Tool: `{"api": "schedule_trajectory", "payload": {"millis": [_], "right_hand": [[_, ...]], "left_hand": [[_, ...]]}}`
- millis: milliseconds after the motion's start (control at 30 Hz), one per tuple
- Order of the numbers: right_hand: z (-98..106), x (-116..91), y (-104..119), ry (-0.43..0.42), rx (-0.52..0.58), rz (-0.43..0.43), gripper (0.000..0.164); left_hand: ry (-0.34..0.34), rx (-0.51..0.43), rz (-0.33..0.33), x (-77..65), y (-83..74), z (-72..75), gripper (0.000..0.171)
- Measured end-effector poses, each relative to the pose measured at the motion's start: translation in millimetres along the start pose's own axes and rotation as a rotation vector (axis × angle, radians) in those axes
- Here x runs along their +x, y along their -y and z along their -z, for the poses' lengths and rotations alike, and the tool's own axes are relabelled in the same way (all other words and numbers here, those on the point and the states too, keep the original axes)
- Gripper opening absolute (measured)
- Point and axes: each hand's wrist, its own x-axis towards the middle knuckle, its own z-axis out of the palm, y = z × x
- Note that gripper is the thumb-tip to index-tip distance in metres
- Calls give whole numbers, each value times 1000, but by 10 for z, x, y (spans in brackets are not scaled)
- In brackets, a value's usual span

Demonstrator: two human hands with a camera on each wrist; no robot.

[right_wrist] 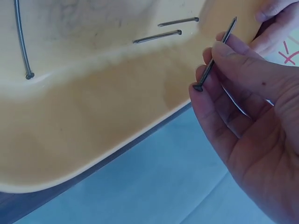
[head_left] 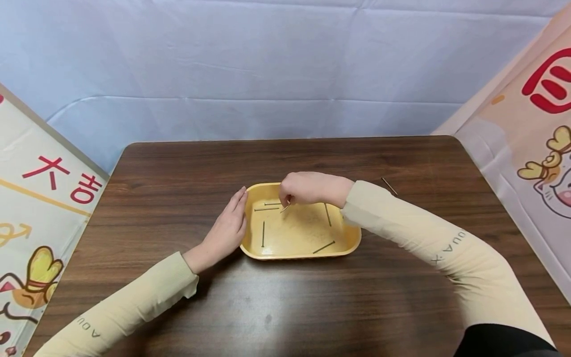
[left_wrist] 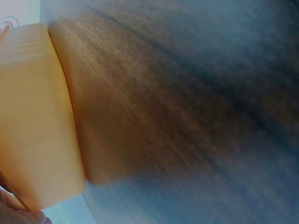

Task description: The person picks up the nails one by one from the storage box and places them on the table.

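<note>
A yellow plastic tray (head_left: 301,233) stands on the wooden table, with several loose metal nails scattered over its bottom. My left hand (head_left: 227,225) rests along the tray's left rim, fingers straight; in the left wrist view only its fingertips (left_wrist: 28,216) show beside the tray's outer wall (left_wrist: 37,121). Over the tray's far side, my right hand (head_left: 308,188) pinches one nail (right_wrist: 214,63) between thumb and fingers, head near the fingertips and point sticking out past the thumb. Below it lie two nearly parallel nails, the closer one (right_wrist: 157,37) near the tray wall.
Another nail (head_left: 389,186) lies on the table (head_left: 285,307) behind the right forearm. Elsewhere in the tray are an upright-lying nail (head_left: 263,234) at left and a slanted nail (head_left: 323,247) at front right. A pale cloth (head_left: 267,69) hangs behind the table, with printed panels at both sides.
</note>
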Motion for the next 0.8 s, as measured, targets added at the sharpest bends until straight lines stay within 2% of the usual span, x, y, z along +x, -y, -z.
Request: {"api": "schedule_trajectory", "payload": {"millis": [233,467,800], "right_hand": [[74,-87,-16,-24,8,-33,24],[149,-135,-71,-78,-1,15,23],[290,-267,-179,-162,-12,0,21]], "left_hand": [[1,5,-4,-5,-15,10,48],[-3,5,0,-18,-26,21,48],[-5,4,1,-13,-33,27,47]]}}
